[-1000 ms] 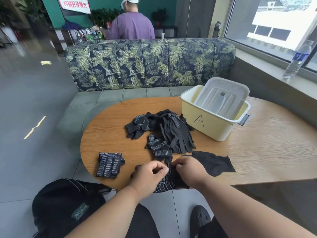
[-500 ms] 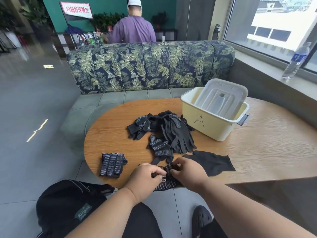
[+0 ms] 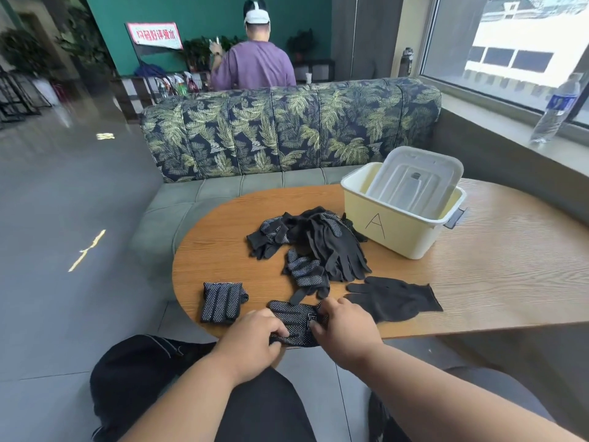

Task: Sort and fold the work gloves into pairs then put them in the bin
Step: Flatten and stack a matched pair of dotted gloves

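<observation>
Now; dotted glove (image 3: 296,320) long axis L-R, table edge; both hands' fingers pinching it

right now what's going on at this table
A person is folding a dotted black glove at the near table edge, left hand and right hand both holding it. One folded pair lies to the left, a plain black glove to the right, and a loose pile waits beside the yellow bin, whose lid leans inside it.
</observation>
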A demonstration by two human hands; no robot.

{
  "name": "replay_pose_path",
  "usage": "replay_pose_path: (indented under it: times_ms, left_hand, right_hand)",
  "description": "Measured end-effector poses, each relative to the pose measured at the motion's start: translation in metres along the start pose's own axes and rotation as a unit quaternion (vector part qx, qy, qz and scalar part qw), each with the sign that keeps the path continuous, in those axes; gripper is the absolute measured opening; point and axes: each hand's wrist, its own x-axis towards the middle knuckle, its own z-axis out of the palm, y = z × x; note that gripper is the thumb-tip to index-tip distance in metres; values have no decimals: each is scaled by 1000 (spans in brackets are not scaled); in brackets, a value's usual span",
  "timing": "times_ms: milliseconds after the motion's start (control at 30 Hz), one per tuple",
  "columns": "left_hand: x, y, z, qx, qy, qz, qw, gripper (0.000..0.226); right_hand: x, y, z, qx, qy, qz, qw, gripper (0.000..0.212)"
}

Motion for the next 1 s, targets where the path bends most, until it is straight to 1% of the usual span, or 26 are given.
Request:
replay_pose_path:
  times_ms: [67,100,233,433,700,800,900,933,1000]
  left_hand:
    - [0,1,-2,-12,6,-5,1000,19]
    - [1,2,-3,-19,6,-11,1000,19]
    - [3,5,-5,-38,20,-27,999,19]
    - [8,8,-7,-32,42,-42,998,14]
    - [23,19,2,27,81,-68,994,21]
    - [31,22,8,48,81,-94,991,23]
    - [38,28,13,65,87,-96,989,23]
    - [39,30,15,56,85,-99,990,22]
    - [41,31,21,-18,76,-120,990,23]
  right_hand:
    - [-6,-2,-1,-9,-9,12,1000,56]
    - [-7,-2,0,-16,-9,10,1000,62]
    - [-10,0,2,-33,-5,5,999,70]
    - [-11,2,5,-38,-1,-1,999,70]
    - [-13,6,9,-44,3,-15,999,69]
    - [-12,10,10,-40,-1,-23,999,66]
    - [-12,12,11,-23,-7,-24,999,62]
    - [-11,13,11,-16,-8,-23,1000,59]
    - [-8,16,11,2,-7,-20,1000,50]
